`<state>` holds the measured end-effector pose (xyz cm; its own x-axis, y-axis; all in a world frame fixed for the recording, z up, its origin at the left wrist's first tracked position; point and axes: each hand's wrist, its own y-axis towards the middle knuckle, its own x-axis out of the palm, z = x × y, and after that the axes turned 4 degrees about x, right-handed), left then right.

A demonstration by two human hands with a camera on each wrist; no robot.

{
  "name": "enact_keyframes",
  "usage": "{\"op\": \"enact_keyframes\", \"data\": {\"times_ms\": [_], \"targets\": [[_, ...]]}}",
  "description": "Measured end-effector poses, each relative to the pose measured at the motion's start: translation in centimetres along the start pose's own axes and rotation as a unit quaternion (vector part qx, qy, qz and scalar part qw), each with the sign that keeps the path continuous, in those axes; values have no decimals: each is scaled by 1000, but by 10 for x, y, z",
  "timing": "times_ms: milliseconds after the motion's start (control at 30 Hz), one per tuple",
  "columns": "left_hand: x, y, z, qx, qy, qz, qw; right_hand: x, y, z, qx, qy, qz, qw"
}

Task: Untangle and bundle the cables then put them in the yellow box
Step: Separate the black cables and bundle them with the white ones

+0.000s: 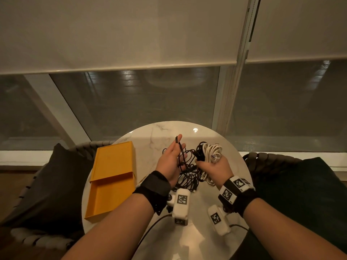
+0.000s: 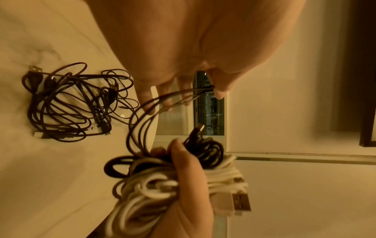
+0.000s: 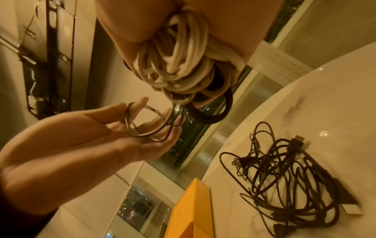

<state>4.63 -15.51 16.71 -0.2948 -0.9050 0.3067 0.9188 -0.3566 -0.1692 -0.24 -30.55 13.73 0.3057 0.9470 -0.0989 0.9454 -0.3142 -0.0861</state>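
White coil (image 1: 212, 152) w/ a few black loops bunched in is clamped in the right hand (image 1: 214, 169), fingers curled round it, thumb across the front; a USB plug (image 2: 241, 202) sticks out of the bundle in the left wrist view. A thin black cable (image 1: 180, 152) runs from that bundle over to the left hand (image 1: 171, 162), held palm up above the desk. Its loops drape over the near-straight fingers (image 3: 122, 111), so that grip is loose & slack, not clenched.

Black tangle (image 3: 284, 177) lies on the desk (image 1: 159, 136) under & btwn the hands, several plugs showing, apart from both grips. Can't tell if the draped cable joins it.

Yellow box (image 1: 112, 177) sits at the desk's left edge, lid slid partway off toward the far side, near end open, well apart from the cables.

Dark cushions (image 1: 52, 175) either side of the desk; window w/ blinds behind.
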Motion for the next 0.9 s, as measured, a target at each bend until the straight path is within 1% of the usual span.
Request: {"op": "enact_keyframes", "data": {"times_ms": [67,133,233,400,500,700,767,833,900], "targets": [[3,0,-2,3,2,1,1000,7,-3,-4,-20,8,-14,1000],[6,1,-6,20,12,21,1000,14,-5,-7,-29,42,-12,999],[7,-1,-6,31,12,43,999,23,-6,-11,-26,102,2,994],[-2,-2,-5,34,-10,53,998,32,-5,-11,-4,197,20,980],[-4,-3,-4,35,2,51,998,36,-6,-11,-8,214,30,976],[-1,-8,-3,62,74,34,995,44,-6,-17,-43,186,20,981],[1,-9,-3,72,88,24,993,45,-6,-18,-31,210,23,977],[2,-10,-3,74,102,21,992,47,-7,-19,-12,245,11,969],[1,-8,-3,59,100,6,993,49,-9,-19,12,283,-10,959]]}}
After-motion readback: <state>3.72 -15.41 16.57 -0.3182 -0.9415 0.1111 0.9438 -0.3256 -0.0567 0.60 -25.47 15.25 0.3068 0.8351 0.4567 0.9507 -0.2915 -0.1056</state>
